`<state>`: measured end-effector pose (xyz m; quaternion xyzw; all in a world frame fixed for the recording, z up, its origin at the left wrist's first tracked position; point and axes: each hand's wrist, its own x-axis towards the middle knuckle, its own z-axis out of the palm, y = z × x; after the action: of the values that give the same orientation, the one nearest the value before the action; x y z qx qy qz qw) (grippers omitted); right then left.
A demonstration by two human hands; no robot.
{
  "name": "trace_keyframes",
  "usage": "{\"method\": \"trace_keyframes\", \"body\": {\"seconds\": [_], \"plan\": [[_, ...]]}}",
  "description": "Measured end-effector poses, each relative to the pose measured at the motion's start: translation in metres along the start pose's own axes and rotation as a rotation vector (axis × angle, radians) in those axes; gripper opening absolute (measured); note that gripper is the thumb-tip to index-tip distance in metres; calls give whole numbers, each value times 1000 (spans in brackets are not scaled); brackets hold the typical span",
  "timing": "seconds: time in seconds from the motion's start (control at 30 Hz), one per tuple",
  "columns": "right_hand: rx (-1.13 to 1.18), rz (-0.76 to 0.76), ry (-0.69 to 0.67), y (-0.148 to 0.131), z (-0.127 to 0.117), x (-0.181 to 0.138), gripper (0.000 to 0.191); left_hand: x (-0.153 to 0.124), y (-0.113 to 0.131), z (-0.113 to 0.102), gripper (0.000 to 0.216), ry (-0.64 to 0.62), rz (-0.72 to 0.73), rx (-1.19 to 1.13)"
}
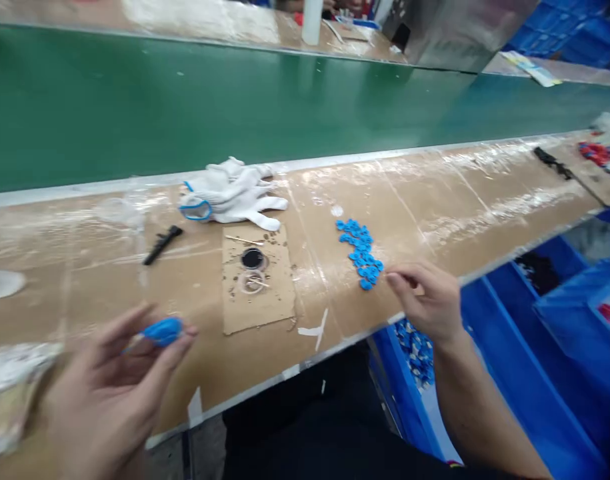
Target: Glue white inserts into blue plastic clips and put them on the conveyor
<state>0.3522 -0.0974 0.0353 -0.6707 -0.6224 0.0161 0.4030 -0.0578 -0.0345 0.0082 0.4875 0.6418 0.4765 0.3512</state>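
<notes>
My left hand [119,387], smeared a little by motion, grips a small rounded blue plastic piece [163,331] between thumb and fingers over the near left of the bench. At the right, my right hand [427,300] has thumb and forefinger pinched together beside a loose pile of small blue plastic parts [362,253]. Whatever may be between those fingertips is too small to make out. Between the hands lies a stained cardboard piece [259,310]. On it sit a small dish of black liquid [253,258], a clear lid-like dish [251,282] and thin cotton-swab-like sticks.
White gloves with blue cuffs [235,193] lie behind the cardboard, and a black tool-like piece [163,245] to their left. A green conveyor belt [185,107] runs along the back. Blue bins [509,333] stand below the bench's right front edge, one holding small blue parts [415,353].
</notes>
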Motion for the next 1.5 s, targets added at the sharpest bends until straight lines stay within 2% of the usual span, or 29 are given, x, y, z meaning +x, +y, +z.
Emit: {"method": "trace_keyframes", "body": {"seconds": [0.1, 0.27, 0.47, 0.63, 0.73, 0.8, 0.9, 1.07, 1.2, 1.37, 1.5], "plan": [[30, -240, -254, -36, 52, 28, 11, -10, 0, 13, 39, -46, -57, -126], [108, -382, -445, -67, 94, 43, 21, -18, -15, 10, 40, -43, -162, -372], [80, -500, -493, -89, 121, 48, 8, -18, 2, 20, 33, -207, -307, -740], [120, -579, -441, -98, 131, 55, 14, -13, 6, 28, 28, -259, -355, -814], [165, -602, -394, -105, 137, 55, 17, -13, -1, 31, 22, -252, -273, -765], [210, -573, -390, -109, 140, 54, 15, -13, -4, 32, 27, -231, -214, -671], [271, -494, -405, -110, 141, 54, 14, -12, -2, 34, 45, -190, -171, -586], [266, -447, -384, -110, 141, 56, 15, -10, 6, 36, 23, -196, -110, -559], [299, -361, -404, -104, 137, 53, 14, -11, 7, 38, 26, -189, -66, -425], [477, -71, -232, -94, 130, 45, 12, -13, 10, 46, 21, -201, 6, -289], [639, 65, -114, -104, 123, 43, 14, -13, 17, 57, 17, -225, 56, -218]]}}
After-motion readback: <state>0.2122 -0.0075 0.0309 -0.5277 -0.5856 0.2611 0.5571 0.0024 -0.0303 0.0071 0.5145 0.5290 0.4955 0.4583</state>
